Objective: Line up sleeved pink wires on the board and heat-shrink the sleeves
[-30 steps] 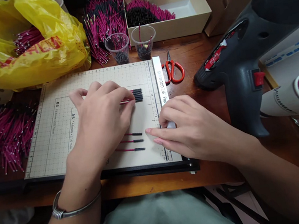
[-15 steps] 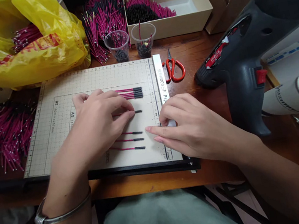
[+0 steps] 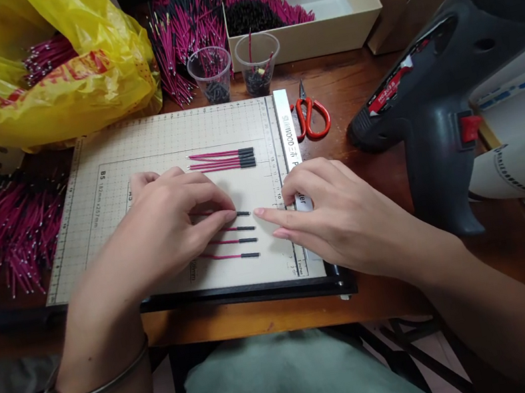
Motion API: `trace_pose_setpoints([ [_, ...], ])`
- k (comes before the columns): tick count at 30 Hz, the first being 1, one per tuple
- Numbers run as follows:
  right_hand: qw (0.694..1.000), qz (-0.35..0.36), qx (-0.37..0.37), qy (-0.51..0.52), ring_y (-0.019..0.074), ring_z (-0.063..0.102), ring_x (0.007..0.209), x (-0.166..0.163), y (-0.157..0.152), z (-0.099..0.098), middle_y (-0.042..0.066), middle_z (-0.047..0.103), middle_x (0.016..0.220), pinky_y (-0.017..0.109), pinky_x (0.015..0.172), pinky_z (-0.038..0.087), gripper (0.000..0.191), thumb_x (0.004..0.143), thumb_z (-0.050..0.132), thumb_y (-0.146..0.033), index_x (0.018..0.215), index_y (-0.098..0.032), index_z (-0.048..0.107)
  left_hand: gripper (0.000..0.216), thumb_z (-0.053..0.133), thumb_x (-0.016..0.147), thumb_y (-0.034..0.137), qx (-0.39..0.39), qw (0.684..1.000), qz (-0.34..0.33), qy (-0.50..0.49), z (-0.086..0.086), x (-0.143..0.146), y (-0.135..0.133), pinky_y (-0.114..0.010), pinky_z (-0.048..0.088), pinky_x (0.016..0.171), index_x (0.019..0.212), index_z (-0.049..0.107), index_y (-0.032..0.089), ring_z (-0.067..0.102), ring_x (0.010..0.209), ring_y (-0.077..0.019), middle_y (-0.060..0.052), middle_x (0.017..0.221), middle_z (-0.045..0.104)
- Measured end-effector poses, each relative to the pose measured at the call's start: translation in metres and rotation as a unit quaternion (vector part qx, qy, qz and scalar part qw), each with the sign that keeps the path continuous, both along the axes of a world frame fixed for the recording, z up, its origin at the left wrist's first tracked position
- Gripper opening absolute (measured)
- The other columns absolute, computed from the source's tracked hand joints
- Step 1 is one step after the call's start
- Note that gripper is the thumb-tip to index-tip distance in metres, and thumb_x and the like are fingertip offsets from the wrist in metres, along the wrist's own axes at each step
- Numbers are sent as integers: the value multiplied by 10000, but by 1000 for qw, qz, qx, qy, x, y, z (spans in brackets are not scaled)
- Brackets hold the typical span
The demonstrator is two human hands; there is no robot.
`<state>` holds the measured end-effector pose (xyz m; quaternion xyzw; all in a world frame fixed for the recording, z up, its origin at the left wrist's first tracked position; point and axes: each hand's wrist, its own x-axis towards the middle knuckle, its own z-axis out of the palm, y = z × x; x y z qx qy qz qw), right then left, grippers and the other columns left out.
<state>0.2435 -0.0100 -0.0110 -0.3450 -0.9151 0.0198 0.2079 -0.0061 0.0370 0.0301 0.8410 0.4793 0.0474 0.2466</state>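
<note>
My left hand (image 3: 177, 215) pinches a magenta wire with a black sleeve on its end (image 3: 244, 213) between thumb and index finger, low over the board of a paper trimmer (image 3: 268, 185). The sleeved tip points right. Just past that tip is the extended index finger of my right hand (image 3: 330, 208); its other fingers are bent, with nothing visible in them. Below the held wire, three similar wires (image 3: 248, 240) lie spaced apart in a column. Farther up, a close group of several sleeved wires (image 3: 220, 161) lies on the board. My left palm hides part of the held wire.
Red-handled scissors (image 3: 312, 116) lie right of the trimmer, near a dark heat gun (image 3: 410, 109). Behind stand two clear cups (image 3: 211, 77) and a box (image 3: 316, 38) of wires. A yellow bag (image 3: 120, 79) and a wire pile (image 3: 17, 219) are at left.
My left hand has brought the pinched wire nearer to me, close above the three spaced wires. My right index fingertip is now by its sleeved end. The whole view has shifted slightly.
</note>
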Motion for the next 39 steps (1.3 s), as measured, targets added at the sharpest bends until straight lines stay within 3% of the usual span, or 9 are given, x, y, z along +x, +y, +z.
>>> trace_pose_setpoints([
  [11, 1000, 0, -6, -10, 246, 503, 995, 0, -1, 1, 109, 641, 997, 396, 868, 458, 285, 1068, 546, -283, 1251, -213, 753, 212, 600, 913, 371, 3, 1000, -10, -6, -1, 0, 0, -532, 333, 1005, 831, 772, 279, 673, 923, -272, -17, 887, 791],
  [39, 1000, -3, -4, -12, 271, 504, 1011, -3, -2, 2, 116, 641, 1002, 409, 861, 455, 307, 1085, 512, -293, 1235, -209, 766, 225, 597, 959, 355, 20, 999, -29, -34, -8, -4, -2, -434, 281, 909, 849, 772, 266, 639, 928, -251, -4, 911, 779],
])
